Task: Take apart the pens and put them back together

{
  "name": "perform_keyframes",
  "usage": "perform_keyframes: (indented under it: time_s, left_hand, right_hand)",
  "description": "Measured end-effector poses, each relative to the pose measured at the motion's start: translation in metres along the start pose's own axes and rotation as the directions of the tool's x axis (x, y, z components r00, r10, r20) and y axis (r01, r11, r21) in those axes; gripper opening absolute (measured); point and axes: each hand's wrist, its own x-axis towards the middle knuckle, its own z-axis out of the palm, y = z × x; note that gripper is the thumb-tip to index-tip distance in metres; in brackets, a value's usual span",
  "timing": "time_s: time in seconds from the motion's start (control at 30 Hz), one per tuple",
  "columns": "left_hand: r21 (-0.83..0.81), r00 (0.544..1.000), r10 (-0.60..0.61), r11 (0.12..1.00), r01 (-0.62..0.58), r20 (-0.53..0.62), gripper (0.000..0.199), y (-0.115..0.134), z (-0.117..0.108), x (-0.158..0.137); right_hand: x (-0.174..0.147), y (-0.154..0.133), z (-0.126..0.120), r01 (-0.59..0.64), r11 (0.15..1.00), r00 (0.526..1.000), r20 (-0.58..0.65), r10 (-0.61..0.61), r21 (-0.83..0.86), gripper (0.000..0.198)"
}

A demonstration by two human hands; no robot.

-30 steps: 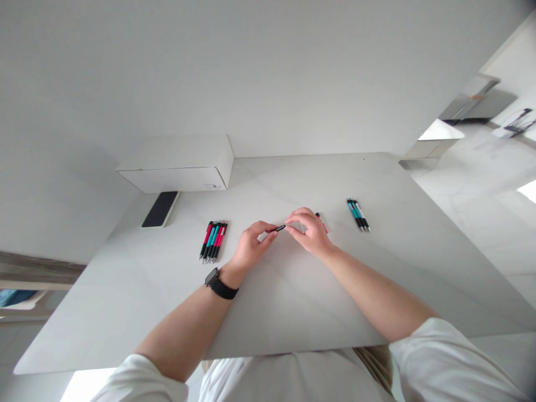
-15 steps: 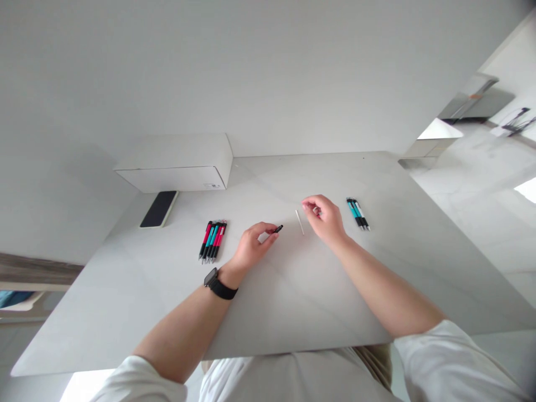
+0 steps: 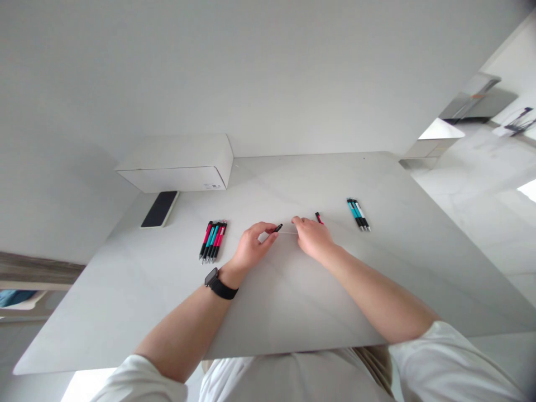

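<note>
Fingers of the left hand are pinched on one black tubular piece; those of the right hand are curled in on one thin white rod. From the left, one phone lies on the table, beside one white box. Next come five pens, red and teal, side by side. One black watch circles the left wrist. Between the hands, the rod points at the black piece; I cannot tell whether they touch. Behind the right hand shows one red-and-black pen part, partly hidden. Farthest right lie three pens, two teal, one white.
</note>
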Motion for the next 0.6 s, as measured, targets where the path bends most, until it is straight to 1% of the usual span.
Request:
perform_keyframes:
  time_s: [0.13, 0.23, 0.33, 0.4, 0.43, 0.47, 0.5, 0.53, 0.6]
  left_hand:
    - [-0.002, 1.0, 0.004, 1.0, -0.004, -0.01, 0.02, -0.002, 0.001, 0.0]
    - [0.004, 1.0, -0.005, 1.0, 0.005, -0.03, 0.02, -0.002, 0.001, 0.0]
    - [0.004, 0.999, -0.018, 1.0, 0.018, -0.046, 0.02, -0.001, -0.001, 0.0]
    - [0.0, 0.998, -0.023, 1.0, 0.023, -0.06, 0.021, 0.0, -0.002, 0.0]
    - [-0.001, 0.997, -0.023, 1.0, 0.023, -0.068, 0.021, 0.001, -0.002, 0.0]
    - [-0.004, 0.997, -0.022, 1.0, 0.022, -0.075, 0.02, 0.002, -0.002, 0.0]
    - [-0.007, 0.997, -0.022, 1.0, 0.021, -0.08, 0.02, 0.002, -0.003, 0.0]
    - [-0.012, 0.996, -0.023, 1.0, 0.022, -0.084, 0.02, 0.003, -0.003, 0.0]
    - [-0.021, 0.996, -0.033, 0.999, 0.032, -0.083, 0.021, 0.005, -0.003, 0.0]
  right_hand:
    - [-0.006, -0.001, 0.003, 0.038, 0.998, 0.998, 0.061, -0.036, -0.041, 0.033]
    - [-0.007, 0.0, 0.007, 0.041, 0.999, 0.997, 0.072, -0.039, -0.032, 0.033]
    - [-0.004, 0.006, 0.005, 0.053, 0.997, 0.998, 0.03, -0.055, 0.061, 0.031]
    - [0.0, 0.011, 0.001, 0.07, 0.977, 0.997, -0.035, -0.065, 0.2, 0.024]
    - [0.002, 0.013, -0.001, 0.076, 0.951, 0.996, -0.066, -0.059, 0.299, 0.02]
    - [0.004, 0.015, -0.003, 0.078, 0.908, 0.995, -0.087, -0.046, 0.412, 0.018]
    - [0.006, 0.017, -0.004, 0.076, 0.842, 0.995, -0.101, -0.025, 0.533, 0.017]
    - [0.008, 0.018, -0.004, 0.074, 0.755, 0.994, -0.113, 0.001, 0.652, 0.016]
    - [0.011, 0.018, -0.003, 0.091, 0.535, 0.989, -0.137, 0.047, 0.84, 0.016]
